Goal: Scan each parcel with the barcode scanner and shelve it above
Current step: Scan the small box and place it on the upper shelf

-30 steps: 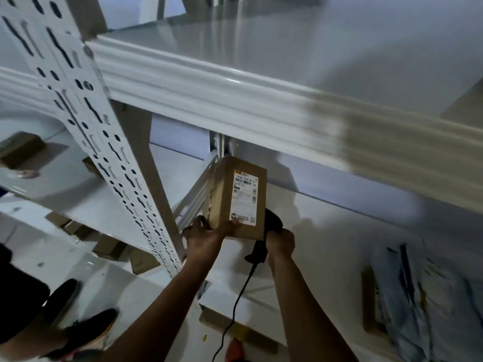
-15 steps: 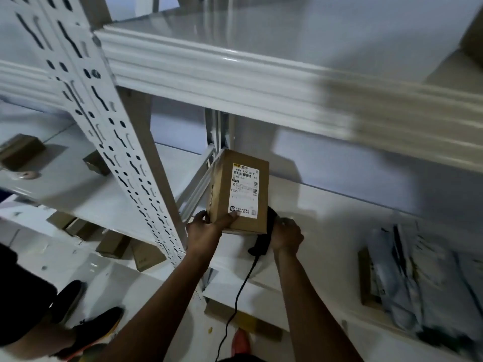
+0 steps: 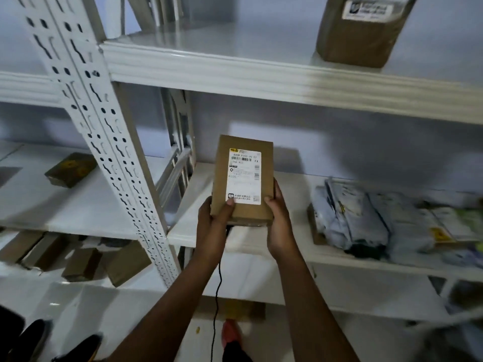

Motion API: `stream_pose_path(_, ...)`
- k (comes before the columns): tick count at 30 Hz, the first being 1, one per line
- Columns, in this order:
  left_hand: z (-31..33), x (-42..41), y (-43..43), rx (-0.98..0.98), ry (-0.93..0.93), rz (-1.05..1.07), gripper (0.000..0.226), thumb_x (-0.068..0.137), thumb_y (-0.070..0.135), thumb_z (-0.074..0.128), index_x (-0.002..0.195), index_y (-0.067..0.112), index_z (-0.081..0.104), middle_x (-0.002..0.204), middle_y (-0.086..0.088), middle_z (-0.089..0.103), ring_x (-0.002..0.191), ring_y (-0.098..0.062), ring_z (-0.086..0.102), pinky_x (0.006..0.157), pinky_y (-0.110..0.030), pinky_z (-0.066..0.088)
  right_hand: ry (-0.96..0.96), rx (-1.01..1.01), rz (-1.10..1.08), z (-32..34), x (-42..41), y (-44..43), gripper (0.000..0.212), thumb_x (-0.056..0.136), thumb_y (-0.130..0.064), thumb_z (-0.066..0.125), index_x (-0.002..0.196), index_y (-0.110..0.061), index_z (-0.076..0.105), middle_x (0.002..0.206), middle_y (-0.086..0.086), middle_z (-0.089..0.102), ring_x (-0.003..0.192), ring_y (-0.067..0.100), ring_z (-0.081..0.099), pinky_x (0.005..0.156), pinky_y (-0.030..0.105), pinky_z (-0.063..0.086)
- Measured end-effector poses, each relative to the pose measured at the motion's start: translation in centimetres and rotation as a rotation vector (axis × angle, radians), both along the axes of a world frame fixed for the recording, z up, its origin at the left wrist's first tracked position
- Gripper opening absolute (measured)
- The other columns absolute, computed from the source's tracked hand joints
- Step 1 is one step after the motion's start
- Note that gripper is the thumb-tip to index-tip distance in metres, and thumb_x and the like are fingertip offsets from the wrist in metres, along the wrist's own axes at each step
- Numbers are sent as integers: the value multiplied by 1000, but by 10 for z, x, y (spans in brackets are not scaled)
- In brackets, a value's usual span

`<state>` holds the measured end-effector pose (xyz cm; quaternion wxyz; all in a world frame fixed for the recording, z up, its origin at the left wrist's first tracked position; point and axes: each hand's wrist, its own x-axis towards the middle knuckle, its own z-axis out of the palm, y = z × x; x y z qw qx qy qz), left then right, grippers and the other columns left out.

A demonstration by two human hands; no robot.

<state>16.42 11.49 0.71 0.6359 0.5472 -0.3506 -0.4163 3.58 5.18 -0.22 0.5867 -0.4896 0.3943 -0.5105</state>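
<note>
Head: brown parcel (image 3: 241, 178), white barcode label (image 3: 244, 176); left hand (image 3: 213, 227), right hand (image 3: 279, 226) fingers (image 3: 269, 200) grip it.

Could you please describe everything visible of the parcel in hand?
The parcel is a closed brown cardboard box, held upright before the middle shelf, broad face toward the camera. A white barcode label covers much of that face. The left hand grips its lower left, thumb on the label; the right hand grips its lower right.
</note>
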Motion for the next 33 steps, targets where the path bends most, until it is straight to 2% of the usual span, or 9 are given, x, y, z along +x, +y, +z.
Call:
stream_pose_path(4, 10, -32, 23, -84, -24, -60, 45, 100, 41, 64, 143, 35, 52, 132, 13, 67, 116, 1, 65, 87, -14, 53, -2, -64, -113, 18, -36, 36, 60, 93, -29, 49, 153, -31, 43, 143, -6, 61, 131, 17, 58, 111, 49, 46)
stream_pose_path(7, 18, -56, 41, -122, -18, -84, 55, 97, 46, 64, 148, 31, 50, 136, 13, 65, 120, 1, 63, 89, -11, 52, -33, -125, -189, 30, -62, 62, 62, 92, -27, 51, 153, -26, 44, 145, -3, 60, 132, 19, 57, 107, 43, 50)
stream_pose_path(12, 27, -94, 63, -183, -13, -137, 78, 86, 59, 67, 154, 27, 46, 141, 11, 63, 129, -6, 60, 103, -24, 53, -116, -212, -301, 56, -101, 101, 67, 88, -27, 56, 153, -23, 44, 148, 4, 57, 134, 22, 57, 95, 29, 54)
stream_pose_path(15, 42, -119, 71, -245, -24, -150, 82, 85, 58, 66, 156, 24, 44, 142, 10, 63, 129, -5, 60, 103, -21, 52, -158, -284, -323, 77, -121, 115, 60, 89, -27, 54, 149, -27, 48, 147, 7, 58, 132, 28, 58, 91, 39, 56)
stream_pose_path(21, 81, -164, 63, -384, -65, -142, 83, 87, 60, 60, 158, 22, 39, 145, 6, 61, 129, -2, 59, 101, -17, 51, -209, -399, -326, 122, -164, 114, 60, 92, -16, 46, 152, -18, 43, 147, 10, 57, 132, 27, 58, 91, 34, 56)
stream_pose_path(23, 93, -181, 56, -444, -113, -134, 81, 90, 57, 58, 159, 19, 37, 147, 4, 60, 132, -6, 58, 103, -21, 51, -211, -456, -312, 137, -182, 109, 60, 93, -16, 48, 153, -15, 41, 148, 11, 56, 134, 28, 56, 95, 39, 56)
stream_pose_path(27, 118, -216, 35, -527, -217, -63, 77, 93, 60, 56, 156, 17, 42, 145, 2, 61, 133, -16, 59, 106, -42, 54, -217, -524, -279, 163, -223, 89, 64, 94, -17, 52, 156, -11, 37, 151, 13, 53, 138, 33, 52, 107, 57, 49)
stream_pose_path(30, 140, -250, 15, -596, -230, -2, 78, 94, 63, 56, 154, 14, 45, 145, 0, 62, 133, -20, 60, 106, -48, 53, -214, -567, -263, 187, -255, 68, 65, 91, -21, 56, 154, -13, 41, 150, 9, 54, 137, 27, 54, 100, 44, 54)
stream_pose_path(33, 165, -283, -8, -662, -179, 36, 71, 95, 54, 57, 151, 12, 48, 140, 0, 65, 130, -19, 62, 104, -43, 55, -209, -608, -206, 214, -287, 42, 63, 92, -17, 48, 155, -12, 38, 144, -3, 61, 132, 14, 58, 93, 26, 54)
